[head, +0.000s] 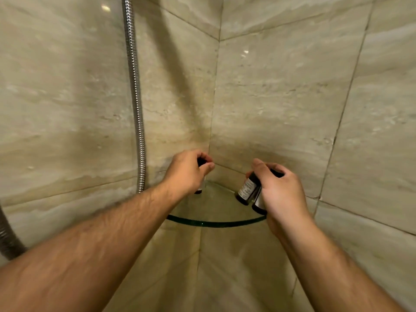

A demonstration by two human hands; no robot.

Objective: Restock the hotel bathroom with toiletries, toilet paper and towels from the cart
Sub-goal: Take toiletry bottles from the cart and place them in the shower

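A glass corner shelf (211, 223) sits where two beige stone walls meet. My left hand (188, 172) grips one small dark toiletry bottle (201, 189) by its black cap, its base at the shelf's left back; most of it is hidden behind my fingers. My right hand (281, 190) holds two small dark bottles with white labels (247, 190), tilted, above the shelf's right side.
A chrome shower hose (136, 97) hangs down the left wall and loops off at the lower left. Polished stone tiles (292, 97) close in on both sides of the corner.
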